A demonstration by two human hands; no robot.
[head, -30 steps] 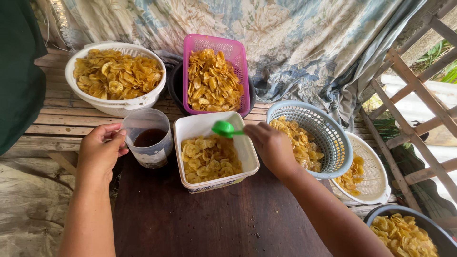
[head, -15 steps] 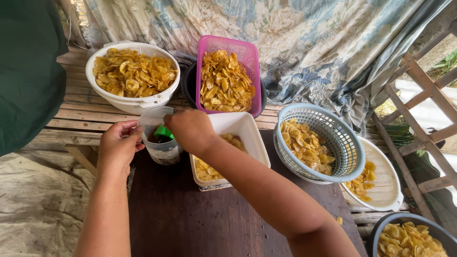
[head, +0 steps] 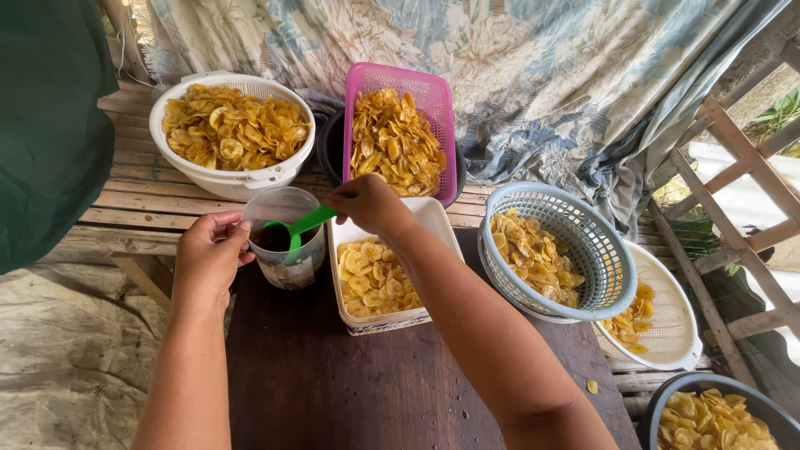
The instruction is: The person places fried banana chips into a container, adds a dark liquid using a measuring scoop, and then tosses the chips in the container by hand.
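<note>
Right hand (head: pixel 367 202) has crossed over from the white rectangular tub of yellow chips (head: pixel 377 279); its grip holds the green plastic spoon (head: pixel 300 228), now dipped in the clear plastic cup of dark liquid (head: pixel 283 242). Left hand (head: pixel 208 254) still grips the cup.

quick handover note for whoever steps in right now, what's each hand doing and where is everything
Left hand: steadies the clear cup of dark liquid at its side.
Right hand: grip on the green spoon, its bowl down in the cup.
White tub of yellow chips sits right of the cup on the dark table.
Done: spoon is in the liquid.
Left: none of the dark liquid shows on the tub's chips yet.
Other chip baskets stand around, untouched.
</note>
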